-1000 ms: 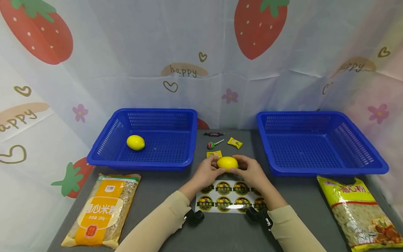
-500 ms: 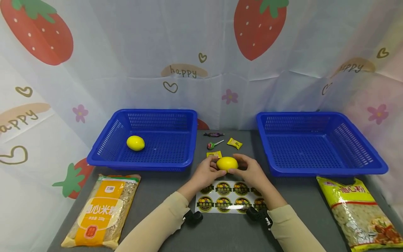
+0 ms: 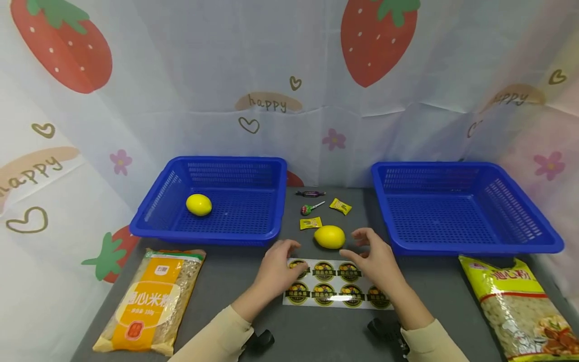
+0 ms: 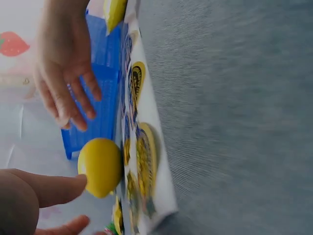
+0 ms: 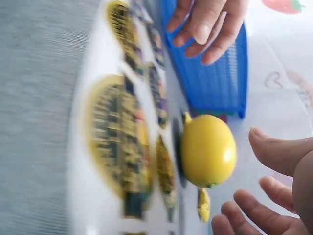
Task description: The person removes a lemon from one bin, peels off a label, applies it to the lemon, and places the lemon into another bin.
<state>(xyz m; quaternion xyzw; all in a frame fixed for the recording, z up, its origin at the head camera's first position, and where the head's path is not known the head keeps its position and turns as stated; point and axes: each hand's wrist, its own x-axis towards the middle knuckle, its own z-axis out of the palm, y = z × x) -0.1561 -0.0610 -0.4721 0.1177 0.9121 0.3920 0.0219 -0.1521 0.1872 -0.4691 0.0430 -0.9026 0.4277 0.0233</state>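
Lemon on grey table, between two loose hands

Lemon (image 3: 329, 237): one, yellow, lying on its side on the grey table (image 3: 316, 337), just beyond the far edge of the sticker sheet.

Left hand (image 3: 277, 269): left of the lemon and apart from it; fingers loosely bent, thumb spread away from them, grasping nothing. Thumb over the left end of the sticker sheet; whether it touches the paper, cannot tell.

Right hand (image 3: 377, 259): right of the lemon, near it; fingers and thumb parted and gently curved, grasping nothing.

Sticker sheet (image 3: 312, 302): white, glossy, with round black and gold labels; flat on the table, near side of the lemon, right end partly behind the right hand and wrist.

Sweets, four, on the far side of the lemon: one yellow packet (image 3: 310, 223) just beside it to the far left; a second yellow sweet (image 3: 341, 206) farther back; a lollipop (image 3: 306, 209), stick to the right; a dark purple sweet (image 3: 310, 193), farthest.

Left basket (image 3: 203, 236): blue, slatted plastic, far left; contains a second lemon (image 3: 199, 205).

Right basket (image 3: 475, 248): blue, matching, far right.

Left bag (image 3: 149, 301): orange and clear, near left, in front of the left basket.

Right bag (image 3: 520, 306): yellow and clear, near right, in front of the right basket.

Backdrop (image 3: 203, 60): pale cloth printed with strawberries, hearts and flowers.
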